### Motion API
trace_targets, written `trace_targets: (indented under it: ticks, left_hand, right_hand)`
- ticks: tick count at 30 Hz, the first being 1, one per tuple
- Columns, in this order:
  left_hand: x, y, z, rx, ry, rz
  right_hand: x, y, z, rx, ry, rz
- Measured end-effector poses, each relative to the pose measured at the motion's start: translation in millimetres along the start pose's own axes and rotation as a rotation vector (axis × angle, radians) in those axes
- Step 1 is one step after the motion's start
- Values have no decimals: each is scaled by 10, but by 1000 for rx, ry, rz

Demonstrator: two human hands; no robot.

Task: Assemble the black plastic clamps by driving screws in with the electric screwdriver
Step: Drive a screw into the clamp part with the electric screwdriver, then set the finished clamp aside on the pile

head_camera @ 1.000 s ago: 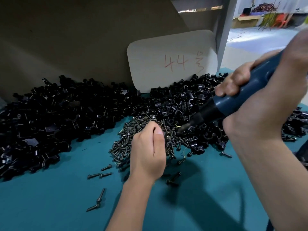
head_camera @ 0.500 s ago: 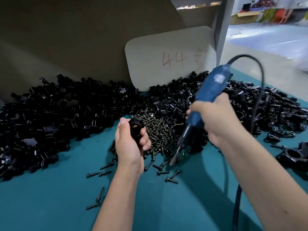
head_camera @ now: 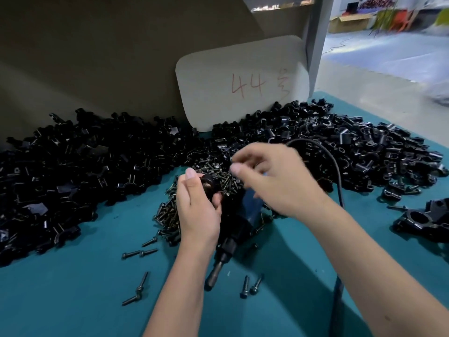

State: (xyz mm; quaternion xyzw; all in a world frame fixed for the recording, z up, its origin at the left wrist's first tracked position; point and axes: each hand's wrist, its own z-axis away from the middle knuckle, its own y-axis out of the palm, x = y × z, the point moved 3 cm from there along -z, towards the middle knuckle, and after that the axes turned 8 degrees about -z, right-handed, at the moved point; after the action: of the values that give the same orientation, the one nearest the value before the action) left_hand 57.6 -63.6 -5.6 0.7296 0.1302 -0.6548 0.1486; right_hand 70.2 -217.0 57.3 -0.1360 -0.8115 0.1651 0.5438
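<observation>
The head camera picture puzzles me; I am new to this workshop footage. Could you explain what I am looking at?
There is no machine here, just a person working, filmed by a camera on their head that looks down at their hands. The left hand holds a black plastic clamp. The right hand is blurred, reaching over the pile of screws; whether it holds anything cannot be told. The blue electric screwdriver lies on the teal table, with its tip towards the camera. Heaps of black clamp parts cover the back, and a card marked 44 leans behind them.
</observation>
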Motion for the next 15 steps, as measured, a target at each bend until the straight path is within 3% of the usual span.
trace_targets:
  ticks: [3, 10, 15]
  left_hand:
    - [-17, 37, 30, -5, 53, -125]
    - [-105, 54, 29, 54, 92, -171]
    - [-286, -8, 27, -52, 394, -463]
  right_hand:
    - [27, 198, 85, 197, -68, 58]
    - [-90, 167, 57, 185, -23, -22]
    - [-148, 164, 77, 222, 182, -429]
